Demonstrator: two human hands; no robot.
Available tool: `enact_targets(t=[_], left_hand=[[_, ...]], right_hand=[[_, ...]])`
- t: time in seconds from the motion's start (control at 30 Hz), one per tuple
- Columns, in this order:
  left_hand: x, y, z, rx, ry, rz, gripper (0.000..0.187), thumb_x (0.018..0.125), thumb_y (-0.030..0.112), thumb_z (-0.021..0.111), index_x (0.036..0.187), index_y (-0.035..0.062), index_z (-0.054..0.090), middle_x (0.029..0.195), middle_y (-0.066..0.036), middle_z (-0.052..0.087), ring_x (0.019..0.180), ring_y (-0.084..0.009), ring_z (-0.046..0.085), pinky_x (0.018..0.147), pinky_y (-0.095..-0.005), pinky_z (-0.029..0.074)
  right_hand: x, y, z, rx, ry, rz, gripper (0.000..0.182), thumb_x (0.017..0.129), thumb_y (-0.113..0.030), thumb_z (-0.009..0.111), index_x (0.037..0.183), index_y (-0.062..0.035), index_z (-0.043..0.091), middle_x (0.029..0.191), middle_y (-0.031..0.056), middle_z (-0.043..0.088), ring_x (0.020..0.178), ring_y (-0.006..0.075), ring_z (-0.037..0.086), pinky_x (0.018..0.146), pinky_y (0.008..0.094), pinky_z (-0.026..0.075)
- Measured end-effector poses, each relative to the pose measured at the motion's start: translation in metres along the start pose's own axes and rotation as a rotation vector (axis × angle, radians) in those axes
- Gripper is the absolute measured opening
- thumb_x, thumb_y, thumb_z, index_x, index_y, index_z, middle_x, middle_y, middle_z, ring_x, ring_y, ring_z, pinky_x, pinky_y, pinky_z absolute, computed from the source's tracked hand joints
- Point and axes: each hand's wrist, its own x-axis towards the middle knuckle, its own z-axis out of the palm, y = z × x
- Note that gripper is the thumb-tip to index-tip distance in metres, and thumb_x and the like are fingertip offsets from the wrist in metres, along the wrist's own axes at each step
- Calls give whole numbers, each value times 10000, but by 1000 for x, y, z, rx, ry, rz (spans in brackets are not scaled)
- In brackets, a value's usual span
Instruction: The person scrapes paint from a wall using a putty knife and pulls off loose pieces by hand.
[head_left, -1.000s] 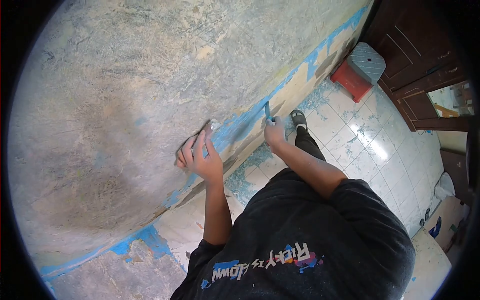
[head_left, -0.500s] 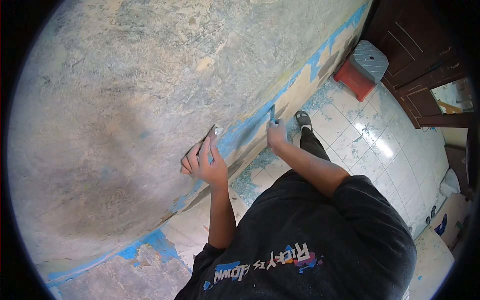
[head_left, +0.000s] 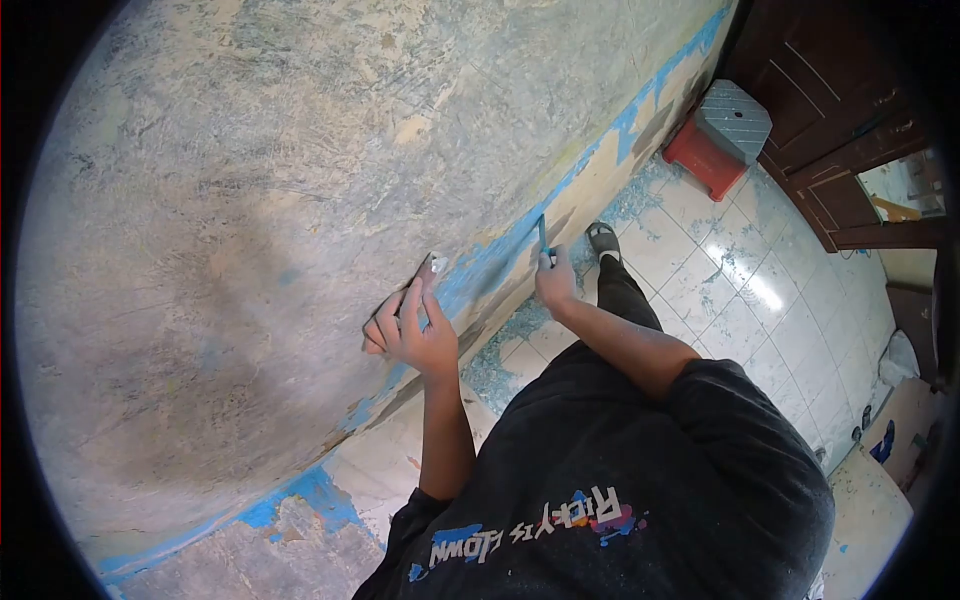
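Note:
My left hand is against the grey, patchy wall, its fingers closed on a small flat scraper. A whitish lump sits at that scraper's tip, and the rest of it is mostly hidden by the fingers. Farther along the wall, my right hand is wrapped round a narrow bluish scraper. Its tip touches the lower edge of the blue paint strip, beside a bare beige patch. Its handle is hidden in the fist.
Blue paint flakes litter the tiled floor along the wall's foot. A red stool with a grey top stands near the brown wooden cabinet. A sandaled foot is just beyond my right hand.
My right hand has shifted slightly down, and its scraper now tilts a little more to the left. My left hand has stayed nearly in place.

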Motion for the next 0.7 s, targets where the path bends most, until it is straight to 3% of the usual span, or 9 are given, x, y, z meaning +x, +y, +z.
enact_targets(t=[0.1,0.2,0.3,0.4,0.5,0.7], left_hand=[[-3,0,-2,-5,-11,-10,260,781,96,823,1015,198,771,1037,39,667,1011,-209,551,899,-395,296],[-1,1,-2,-13,-11,-18,276,775,94,822,1026,199,773,1041,39,673,1018,-207,552,904,-396,297],[-3,0,-5,-6,-22,-17,292,767,94,822,1035,200,775,1045,40,676,1024,-208,553,910,-394,298],[-1,1,-4,-12,-28,-19,294,766,95,822,1036,201,776,1050,41,678,1026,-207,553,914,-391,299],[-1,2,-5,-16,-35,-26,284,771,101,823,1032,203,778,1050,41,678,1027,-206,553,913,-388,300],[1,3,-4,-26,-28,-22,270,790,116,819,1041,209,779,1044,45,670,1026,-205,549,906,-385,298]], right_hand=[[-2,-14,1,11,-7,41,222,1032,-220,510,1155,-36,526,1032,261,673,956,467,650,845,514,488],[17,6,14,85,37,34,182,1045,-221,536,1100,-53,496,809,154,577,624,270,587,479,427,426],[8,-10,-1,213,-62,163,167,1050,-221,528,1088,-62,492,777,120,543,572,220,541,410,390,377],[14,7,8,132,-17,36,163,1054,-224,521,1079,-67,489,776,119,545,552,217,522,400,380,365],[7,-29,-15,167,-55,249,213,1019,-222,538,1114,-31,526,972,227,648,890,407,640,798,483,496],[29,31,22,120,44,-47,221,1028,-227,527,1124,-28,524,918,196,647,743,335,648,615,451,494]])
